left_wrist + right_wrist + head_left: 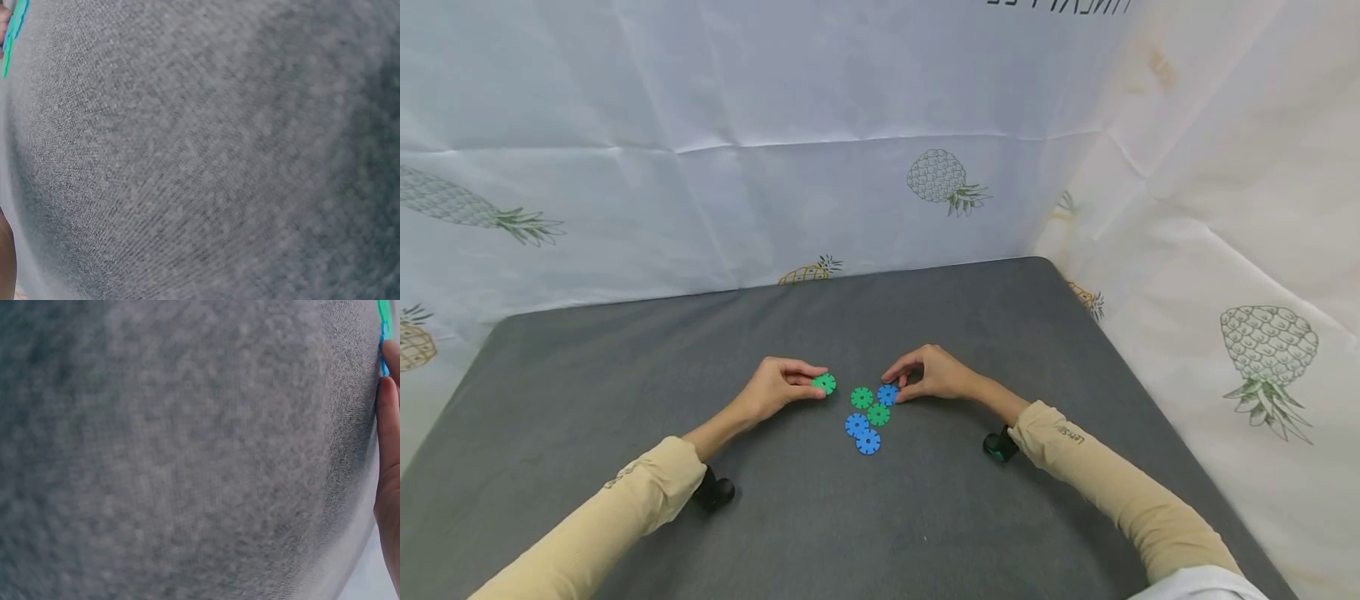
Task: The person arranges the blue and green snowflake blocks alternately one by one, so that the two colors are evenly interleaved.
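Note:
My left hand (777, 387) pinches a green notched disc (825, 383) between thumb and fingers, left of the other discs. My right hand (937, 374) has its thumb and a finger at the edges of a blue notched disc (887, 394), gripping it at the table. Between the hands lie a green disc (861, 397) and another green disc (878, 414), the latter meeting the blue one. Two more blue discs, one upper (857, 425) and one lower (868, 442), overlap nearer to me. The wrist views catch only fingers (388, 419) and disc edges at their borders.
A dark grey cloth (820, 533) covers the table. White curtains (820, 75) with pineapple prints hang behind it and on the right. Each wrist carries a black camera strap, one on the left (713, 492) and one on the right (1000, 446).

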The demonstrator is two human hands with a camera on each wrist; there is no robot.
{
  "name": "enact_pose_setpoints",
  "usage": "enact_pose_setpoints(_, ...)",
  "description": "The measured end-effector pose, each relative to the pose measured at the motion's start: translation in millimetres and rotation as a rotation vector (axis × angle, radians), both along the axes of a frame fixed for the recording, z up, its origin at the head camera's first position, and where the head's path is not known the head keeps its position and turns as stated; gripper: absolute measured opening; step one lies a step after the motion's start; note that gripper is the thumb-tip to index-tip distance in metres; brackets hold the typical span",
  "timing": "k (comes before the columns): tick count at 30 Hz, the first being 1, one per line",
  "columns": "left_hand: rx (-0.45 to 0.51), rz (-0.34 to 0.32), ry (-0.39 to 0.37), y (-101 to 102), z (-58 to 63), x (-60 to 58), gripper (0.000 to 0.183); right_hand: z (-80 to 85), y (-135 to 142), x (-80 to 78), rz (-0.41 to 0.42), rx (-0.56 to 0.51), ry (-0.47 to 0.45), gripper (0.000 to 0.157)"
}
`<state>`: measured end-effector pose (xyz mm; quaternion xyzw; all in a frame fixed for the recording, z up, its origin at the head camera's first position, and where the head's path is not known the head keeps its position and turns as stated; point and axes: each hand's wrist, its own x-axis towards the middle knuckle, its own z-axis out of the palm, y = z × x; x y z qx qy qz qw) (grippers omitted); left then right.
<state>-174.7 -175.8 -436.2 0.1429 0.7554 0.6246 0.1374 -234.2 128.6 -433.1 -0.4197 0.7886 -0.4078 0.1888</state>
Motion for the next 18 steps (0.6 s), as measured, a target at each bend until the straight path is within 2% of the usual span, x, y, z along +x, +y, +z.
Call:
enact_pose_setpoints(7, 0.01, 0.061, -0.008, -1.1, 1.0, -5.2, 0.036, -0.9, 1.3, -0.4, -0.002, -0.003, 0.005, 0.032)
enact_pose_setpoints(18, 0.003, 0.108, 0.007, -1.8, 2.0, -17.9, 0.033, -0.9, 1.8, -0.2, 0.004, -0.006, 0.021, 0.031)
